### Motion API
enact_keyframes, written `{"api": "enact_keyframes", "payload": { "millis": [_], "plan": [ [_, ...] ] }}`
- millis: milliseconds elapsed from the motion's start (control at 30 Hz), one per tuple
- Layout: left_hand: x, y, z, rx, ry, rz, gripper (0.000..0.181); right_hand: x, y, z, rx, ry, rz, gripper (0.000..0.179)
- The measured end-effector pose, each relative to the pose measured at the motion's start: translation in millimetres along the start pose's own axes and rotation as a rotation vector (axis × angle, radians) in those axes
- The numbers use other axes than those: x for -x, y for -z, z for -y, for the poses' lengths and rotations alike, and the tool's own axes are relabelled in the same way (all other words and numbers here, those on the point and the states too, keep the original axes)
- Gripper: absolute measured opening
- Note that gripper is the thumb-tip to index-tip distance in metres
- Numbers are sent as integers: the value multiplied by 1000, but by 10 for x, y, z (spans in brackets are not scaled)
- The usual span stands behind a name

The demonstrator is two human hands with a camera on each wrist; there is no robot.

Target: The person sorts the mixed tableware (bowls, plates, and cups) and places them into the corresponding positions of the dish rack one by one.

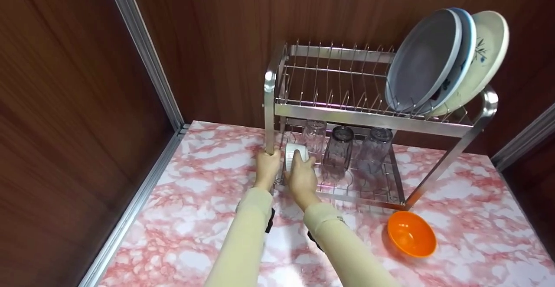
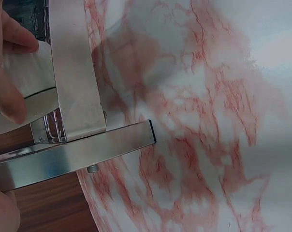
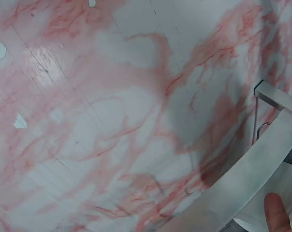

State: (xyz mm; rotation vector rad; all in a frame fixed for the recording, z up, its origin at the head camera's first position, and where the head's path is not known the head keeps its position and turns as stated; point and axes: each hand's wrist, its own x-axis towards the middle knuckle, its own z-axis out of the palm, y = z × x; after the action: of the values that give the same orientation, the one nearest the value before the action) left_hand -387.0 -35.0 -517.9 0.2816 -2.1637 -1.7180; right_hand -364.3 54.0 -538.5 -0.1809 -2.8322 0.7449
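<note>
My left hand (image 1: pixel 267 165) grips the left front post (image 1: pixel 269 126) of a two-tier metal dish rack. My right hand (image 1: pixel 302 178) holds a white cup (image 1: pixel 291 152) at the left end of the lower shelf, just behind that post. In the left wrist view, fingers (image 2: pixel 15 104) lie against the cup (image 2: pixel 32 72), which has a dark line near its rim. A fingertip (image 3: pixel 275 208) rests on the white cup (image 3: pixel 255 212) in the right wrist view; most of that hand is out of frame.
On the lower shelf, upturned glasses (image 1: pixel 340 148) stand right of the cup. Several large plates (image 1: pixel 422 61) lean at the right end of the upper tier. An orange bowl (image 1: pixel 412 234) sits on the marbled surface (image 1: pixel 195 226) before the rack. Brown panels (image 1: pixel 217 53) enclose it.
</note>
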Motion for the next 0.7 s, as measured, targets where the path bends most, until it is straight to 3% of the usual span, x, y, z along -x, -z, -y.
{"api": "enact_keyframes", "payload": {
  "millis": [267, 700],
  "plan": [
    [3, -15, 20, -12, 19, -13, 34, -10, -33, 38, 28, 0, 5, 71],
    [12, -33, 16, -74, -27, -55, 25, 10, -143, 102, 136, 21, -79, 56]
  ]
}}
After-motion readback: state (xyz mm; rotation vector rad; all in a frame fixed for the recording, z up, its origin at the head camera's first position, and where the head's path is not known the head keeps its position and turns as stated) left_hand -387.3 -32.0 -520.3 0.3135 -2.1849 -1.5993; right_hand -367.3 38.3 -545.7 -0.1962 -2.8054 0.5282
